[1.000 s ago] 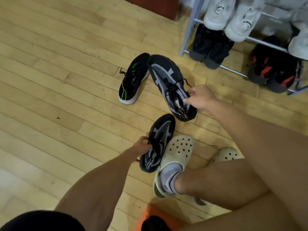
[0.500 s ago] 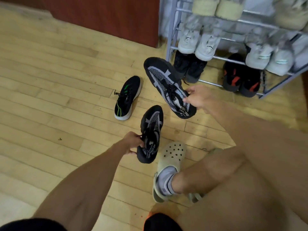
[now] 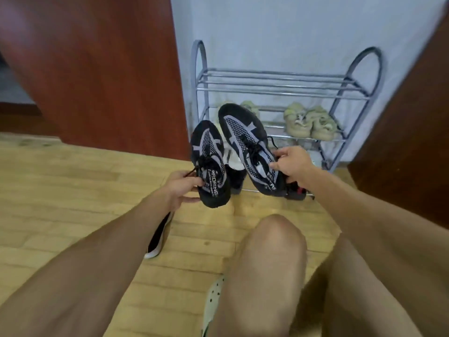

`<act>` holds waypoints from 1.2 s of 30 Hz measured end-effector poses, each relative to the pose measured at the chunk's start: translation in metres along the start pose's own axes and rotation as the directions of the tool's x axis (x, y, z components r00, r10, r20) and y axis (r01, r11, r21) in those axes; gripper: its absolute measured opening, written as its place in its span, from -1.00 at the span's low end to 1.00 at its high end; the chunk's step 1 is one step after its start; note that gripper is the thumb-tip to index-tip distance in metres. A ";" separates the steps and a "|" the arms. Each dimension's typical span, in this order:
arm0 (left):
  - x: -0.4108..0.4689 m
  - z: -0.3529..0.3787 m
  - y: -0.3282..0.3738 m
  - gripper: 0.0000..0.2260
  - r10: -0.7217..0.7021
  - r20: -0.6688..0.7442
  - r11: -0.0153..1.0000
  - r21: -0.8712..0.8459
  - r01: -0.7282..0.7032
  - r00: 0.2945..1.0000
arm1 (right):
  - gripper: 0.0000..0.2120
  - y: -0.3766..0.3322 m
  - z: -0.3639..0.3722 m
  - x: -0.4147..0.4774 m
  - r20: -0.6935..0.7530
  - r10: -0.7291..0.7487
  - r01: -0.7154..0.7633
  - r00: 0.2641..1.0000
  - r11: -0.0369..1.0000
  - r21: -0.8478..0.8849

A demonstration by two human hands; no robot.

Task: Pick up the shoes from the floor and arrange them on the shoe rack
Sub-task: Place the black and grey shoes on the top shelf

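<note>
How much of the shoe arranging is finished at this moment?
Done: beige sneakers sit on the shoe rack. In hand: left hand and right hand each hold one black-grey sneaker. Left: racking both, then the black shoe on the floor.

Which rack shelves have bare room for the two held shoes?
The top tier between the arched ends looks bare. The second tier is free only mid-shelf, left of the beige pair. Lower tiers are hidden behind the left shoe and right shoe.

Your L hand [image 3: 181, 188] holds L shoe [image 3: 210, 164] | R hand [image 3: 290, 164] holds R shoe [image 3: 247, 147], beside it | both in front of rack [image 3: 279, 88] | sneaker pair [image 3: 309, 122] on mid shelf, R side | another shoe [image 3: 158, 239] on floor [image 3: 73, 190] under your L forearm
</note>
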State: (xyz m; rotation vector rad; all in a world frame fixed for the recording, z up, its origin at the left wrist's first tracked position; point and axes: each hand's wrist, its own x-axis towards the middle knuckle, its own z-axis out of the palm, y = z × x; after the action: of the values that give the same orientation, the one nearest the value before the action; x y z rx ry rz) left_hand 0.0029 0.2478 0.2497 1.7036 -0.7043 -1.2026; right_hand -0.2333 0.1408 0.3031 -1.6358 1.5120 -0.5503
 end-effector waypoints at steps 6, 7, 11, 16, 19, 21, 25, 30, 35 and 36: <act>0.001 0.029 0.112 -0.76 0.193 0.018 0.978 0.071 -0.194 0.981 | -0.62 -0.026 -0.067 0.012 -0.085 -0.007 0.028 0.996 0.967 0.252; 0.004 0.031 0.130 -0.76 0.216 0.021 0.973 0.081 -0.217 0.976 | -0.62 -0.032 -0.073 0.017 -0.096 -0.019 0.046 0.995 0.956 0.290; 0.023 0.036 0.190 -0.75 0.274 0.006 0.957 0.093 -0.273 0.962 | -0.63 -0.066 -0.089 0.047 -0.109 -0.040 0.082 0.993 0.909 0.409; 0.068 0.036 0.240 -0.78 0.311 -0.051 0.949 0.073 -0.307 0.949 | -0.67 -0.107 -0.093 0.107 -0.060 -0.060 0.080 0.996 0.884 0.460; 0.108 0.034 0.260 -0.82 0.316 -0.102 0.946 0.106 -0.305 0.943 | -0.76 -0.126 -0.092 0.149 -0.044 -0.068 0.081 0.997 0.889 0.450; 0.138 0.037 0.273 -0.86 0.309 -0.146 0.949 0.108 -0.296 0.940 | -0.84 -0.136 -0.090 0.179 -0.041 -0.068 0.079 0.997 0.886 0.456; 0.192 0.042 0.283 -0.91 0.271 -0.190 0.962 0.098 -0.256 0.944 | -0.90 -0.139 -0.079 0.230 -0.030 -0.045 0.053 0.999 0.891 0.450; 0.235 0.034 0.277 -0.79 0.278 -0.191 0.931 0.294 -0.215 0.941 | -0.86 -0.130 -0.063 0.273 0.018 -0.024 0.014 1.000 0.907 0.422; 0.244 0.036 0.275 -0.73 0.321 -0.122 0.884 0.394 -0.251 0.939 | -0.87 -0.126 -0.044 0.288 -0.024 -0.070 0.074 0.997 0.915 0.397; 0.244 0.037 0.275 -0.72 0.321 -0.105 0.877 0.409 -0.253 0.941 | -0.82 -0.125 -0.043 0.288 -0.035 -0.070 0.078 0.997 0.919 0.386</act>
State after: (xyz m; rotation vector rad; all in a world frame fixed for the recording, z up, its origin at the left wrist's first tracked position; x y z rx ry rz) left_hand 0.0700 -0.0862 0.3933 1.9125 -1.1050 -0.7280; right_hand -0.1389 -0.1548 0.3673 -1.3833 1.2605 -0.8527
